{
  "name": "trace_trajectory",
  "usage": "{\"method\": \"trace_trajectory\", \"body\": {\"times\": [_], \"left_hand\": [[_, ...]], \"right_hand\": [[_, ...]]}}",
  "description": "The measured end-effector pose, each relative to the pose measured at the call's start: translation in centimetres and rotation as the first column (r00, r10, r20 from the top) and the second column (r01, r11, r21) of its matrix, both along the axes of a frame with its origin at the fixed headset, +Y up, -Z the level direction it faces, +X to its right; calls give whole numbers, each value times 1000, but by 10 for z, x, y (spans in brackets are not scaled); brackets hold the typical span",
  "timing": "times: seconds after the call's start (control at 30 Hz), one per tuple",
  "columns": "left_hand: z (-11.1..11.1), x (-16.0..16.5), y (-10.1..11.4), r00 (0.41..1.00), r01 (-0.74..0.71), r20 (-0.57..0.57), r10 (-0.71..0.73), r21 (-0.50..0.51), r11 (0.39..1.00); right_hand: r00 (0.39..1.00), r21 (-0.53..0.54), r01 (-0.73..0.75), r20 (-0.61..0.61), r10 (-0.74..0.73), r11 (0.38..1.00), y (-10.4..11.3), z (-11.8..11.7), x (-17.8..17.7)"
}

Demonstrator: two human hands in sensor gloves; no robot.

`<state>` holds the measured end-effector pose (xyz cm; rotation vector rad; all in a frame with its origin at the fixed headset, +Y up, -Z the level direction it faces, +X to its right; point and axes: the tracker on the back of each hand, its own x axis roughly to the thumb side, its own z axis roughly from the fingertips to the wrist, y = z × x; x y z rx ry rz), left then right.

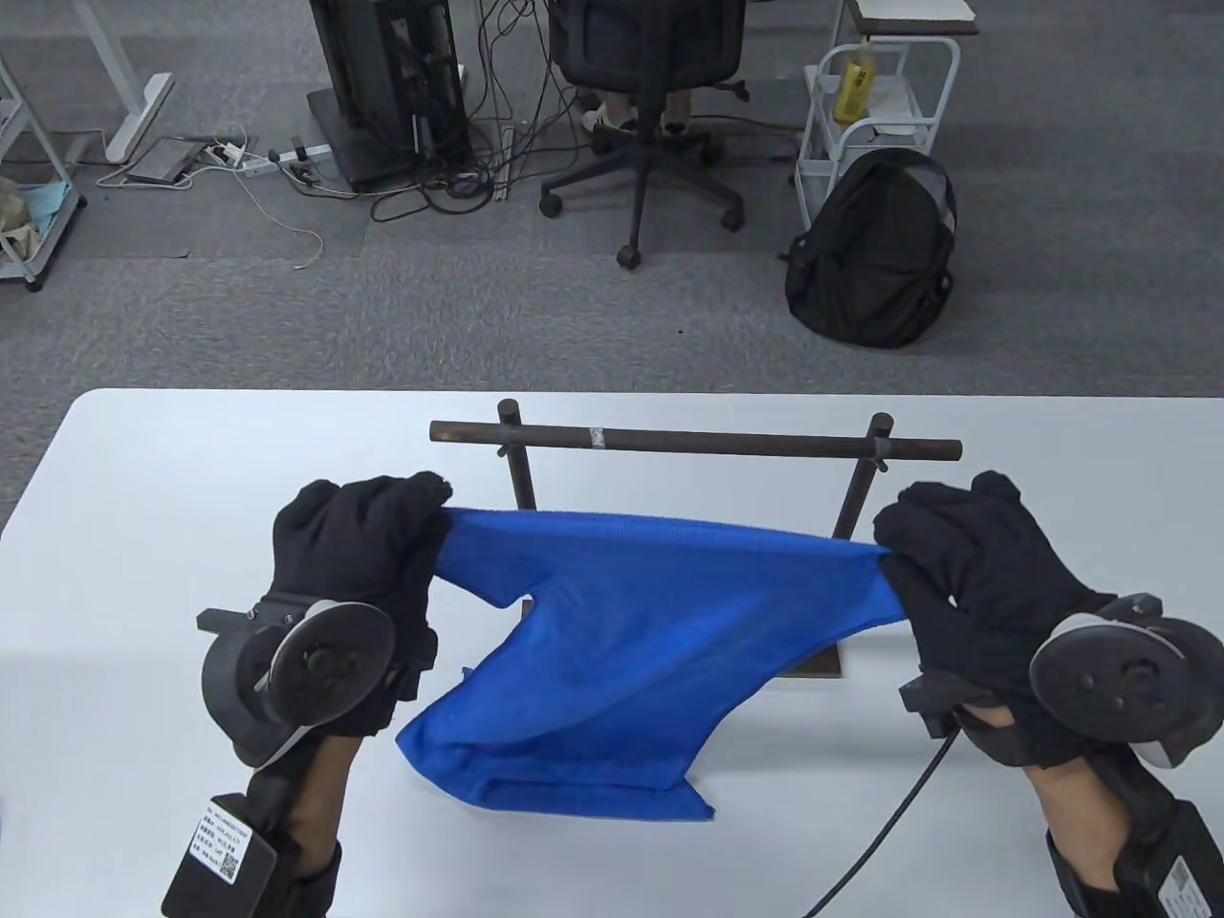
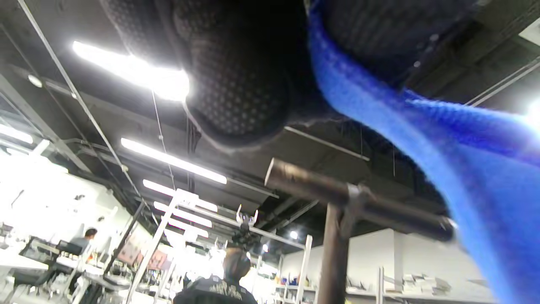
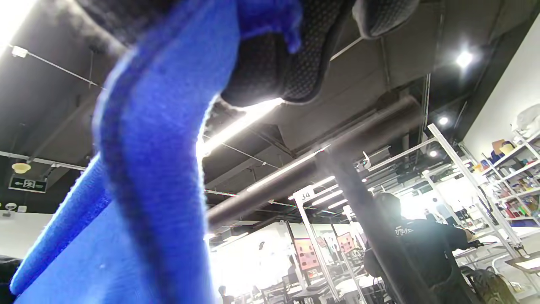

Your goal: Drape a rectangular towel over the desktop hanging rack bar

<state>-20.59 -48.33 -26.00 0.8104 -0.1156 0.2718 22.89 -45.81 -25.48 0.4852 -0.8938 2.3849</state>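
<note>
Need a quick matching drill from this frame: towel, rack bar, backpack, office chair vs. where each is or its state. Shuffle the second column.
Things:
1. towel
2. rack bar
3. backpack
4. office chair

Places or states:
A. on the floor by a white cart
B. bare, nothing draped on it
C. stretched between the left hand and right hand, lower end on the table
D. on the floor behind the table, near the cables

Pairs: 1-C, 2-B, 3-A, 4-D
</note>
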Motion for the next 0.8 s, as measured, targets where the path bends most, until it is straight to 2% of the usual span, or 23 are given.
{"method": "trace_trajectory", "body": {"times": [0.03, 0.13, 0.27, 0.37, 0.4, 0.5, 0.57, 0.67, 0.73, 0.8], "left_hand": [[-3, 1, 8, 1000, 10, -26, -10, 15, 1000], [-15, -3, 30, 999, -16, -40, 16, 15, 1000], [-34, -2, 52, 999, -25, -30, 24, -35, 999], [-50, -1, 61, 998, -44, -43, 41, -55, 998], [-55, -3, 62, 998, -51, -40, 49, -49, 998], [-79, -9, 55, 994, -105, 17, 110, -191, 976], [-92, -12, 51, 988, -139, 34, 152, -245, 960], [-109, -17, 44, 964, -209, 85, 253, -350, 913], [-122, -24, 37, 934, -265, 94, 343, -459, 848], [-135, -32, 26, 879, -348, 67, 472, -587, 731]], "right_hand": [[1000, -39, 14, -13, -15, 999, 9, -6, 1], [976, -178, 167, -113, -188, 970, 28, -17, 6], [987, -150, 158, 8, -158, 976, 50, -40, 15], [987, -208, 160, 60, -150, 965, 54, -63, 18], [988, -233, 149, 73, -136, 961, 54, -70, 20], [984, -345, 175, 97, -151, 922, 40, -98, 29], [977, -399, 210, 107, -182, 893, 31, -111, 36], [957, -498, 285, 108, -268, 819, 14, -130, 47], [925, -566, 353, 91, -369, 745, 4, -138, 53], [885, -631, 397, 72, -460, 666, -5, -145, 57]]}}
